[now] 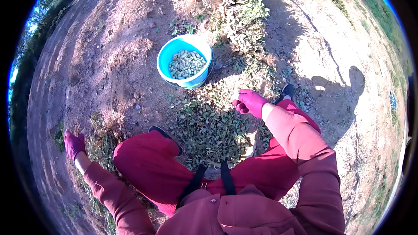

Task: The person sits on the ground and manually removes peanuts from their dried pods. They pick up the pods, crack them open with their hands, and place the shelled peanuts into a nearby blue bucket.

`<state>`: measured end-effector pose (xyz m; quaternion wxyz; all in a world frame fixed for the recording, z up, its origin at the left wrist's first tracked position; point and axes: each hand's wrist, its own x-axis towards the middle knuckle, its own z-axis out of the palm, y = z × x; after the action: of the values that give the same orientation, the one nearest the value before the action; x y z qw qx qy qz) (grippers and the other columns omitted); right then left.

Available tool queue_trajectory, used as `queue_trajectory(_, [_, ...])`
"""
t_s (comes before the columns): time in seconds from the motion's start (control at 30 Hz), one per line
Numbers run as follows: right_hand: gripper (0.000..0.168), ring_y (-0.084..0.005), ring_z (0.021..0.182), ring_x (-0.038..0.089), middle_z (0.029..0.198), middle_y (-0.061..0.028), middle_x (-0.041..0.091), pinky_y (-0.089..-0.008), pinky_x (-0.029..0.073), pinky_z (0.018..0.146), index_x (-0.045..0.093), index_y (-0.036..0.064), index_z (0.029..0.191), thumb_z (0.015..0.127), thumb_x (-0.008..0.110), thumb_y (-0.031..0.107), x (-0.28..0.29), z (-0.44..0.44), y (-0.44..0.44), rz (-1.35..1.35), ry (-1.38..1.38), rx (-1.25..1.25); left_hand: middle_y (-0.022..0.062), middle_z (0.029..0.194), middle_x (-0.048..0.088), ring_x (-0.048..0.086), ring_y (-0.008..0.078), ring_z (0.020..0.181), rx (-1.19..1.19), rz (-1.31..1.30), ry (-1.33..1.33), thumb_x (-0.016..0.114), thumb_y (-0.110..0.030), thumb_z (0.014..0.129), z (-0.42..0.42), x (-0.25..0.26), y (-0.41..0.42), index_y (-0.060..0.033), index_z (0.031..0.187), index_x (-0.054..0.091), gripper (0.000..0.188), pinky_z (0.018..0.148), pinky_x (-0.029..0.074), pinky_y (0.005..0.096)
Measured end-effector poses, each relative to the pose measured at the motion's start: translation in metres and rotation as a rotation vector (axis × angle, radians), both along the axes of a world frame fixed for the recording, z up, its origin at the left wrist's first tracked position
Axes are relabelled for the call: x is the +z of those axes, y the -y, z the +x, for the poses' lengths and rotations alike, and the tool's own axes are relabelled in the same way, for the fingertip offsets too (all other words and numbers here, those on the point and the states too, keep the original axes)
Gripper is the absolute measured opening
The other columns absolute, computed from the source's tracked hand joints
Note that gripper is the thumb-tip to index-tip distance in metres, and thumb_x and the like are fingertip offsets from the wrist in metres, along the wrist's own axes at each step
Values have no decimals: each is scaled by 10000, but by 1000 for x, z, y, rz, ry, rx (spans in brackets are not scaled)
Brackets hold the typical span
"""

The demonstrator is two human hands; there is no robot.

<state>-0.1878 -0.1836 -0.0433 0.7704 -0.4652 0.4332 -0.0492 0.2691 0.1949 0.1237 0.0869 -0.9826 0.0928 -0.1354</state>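
My left hand (74, 143), in a magenta glove, is stretched out to the far left beside a strip of dry plants (101, 137); whether it grips anything is unclear. In a matching glove, my right hand (249, 103) is bent in above the leaf litter, with a small pale thing (235, 96) at its fingertips, perhaps a peanut pod. A blue plastic bucket (162, 59) with a white rim stands in front of me, partly filled with what look like unshelled peanuts (186, 65). Green and dry leaves (212, 130) cover the ground between my legs.
Beyond the bucket, a row of pulled, wilting plants (245, 16) runs away from me. Bare ridged soil (88, 62) lies at left. My shoes (165, 137) rest on either side of the leaves. A dark hose or line (313, 26) crosses the soil at right.
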Motion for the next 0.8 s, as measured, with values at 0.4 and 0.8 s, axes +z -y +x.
queue_trajectory(0.4, [449,-352,938,610,979,-211,629,-402,476,836,558,10,1058,720,686,277,-71,-20,157,-983,-896,356,177,1049,587,562,343,972,-1247,-96,-562,679,-296,735,-215,-76,178,-58,1205,500,556,838,454,436])
queue_trajectory(0.8, [733,-383,1195,454,1426,-175,319,-453,436,944,403,113,1284,699,749,387,-193,27,282,-1113,-1215,281,132,984,574,581,303,908,-1157,0,-929,706,-307,690,-218,-74,227,-23,1126,542,546,774,472,419])
